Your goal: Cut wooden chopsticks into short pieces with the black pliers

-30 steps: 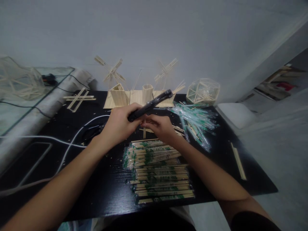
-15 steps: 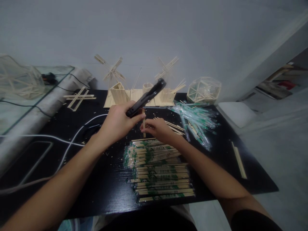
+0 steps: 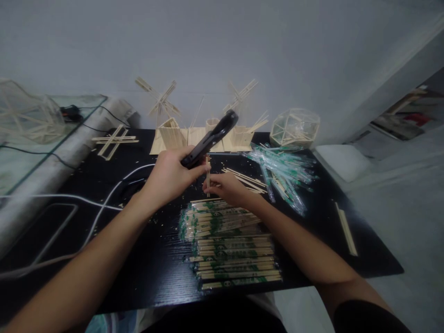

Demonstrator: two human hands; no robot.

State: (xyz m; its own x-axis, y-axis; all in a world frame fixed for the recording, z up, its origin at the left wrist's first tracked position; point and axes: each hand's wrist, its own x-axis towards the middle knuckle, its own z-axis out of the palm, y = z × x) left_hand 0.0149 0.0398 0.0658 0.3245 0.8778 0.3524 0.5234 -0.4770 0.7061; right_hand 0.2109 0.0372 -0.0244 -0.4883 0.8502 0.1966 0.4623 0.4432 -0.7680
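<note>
My left hand (image 3: 173, 173) is closed around a long black hand tool (image 3: 211, 141), whose rounded end points up and away to the right. Its exact kind is unclear. The thumb of that hand also touches the upper part of a short bundle of thin wooden sticks (image 3: 208, 178), held upright. Lower down, my right hand (image 3: 227, 188) pinches the same sticks between thumb and fingers. Just below the hands lie several wrapped pairs of chopsticks (image 3: 236, 254) in clear plastic with green print. Loose bare sticks (image 3: 246, 180) rest beyond my right hand.
Wooden windmill models (image 3: 173, 132) stand on pale bases against the wall. Crossed sticks (image 3: 114, 141) lie at left, near a white cable (image 3: 104, 203). Torn plastic wrappers (image 3: 284, 171) are heaped at right by a faceted stick frame (image 3: 294, 127). More sticks (image 3: 346, 229) lie near the right edge.
Almost nothing differs. Both hands keep their hold on the upright sticks, and the black tool's far end has shifted very slightly.
</note>
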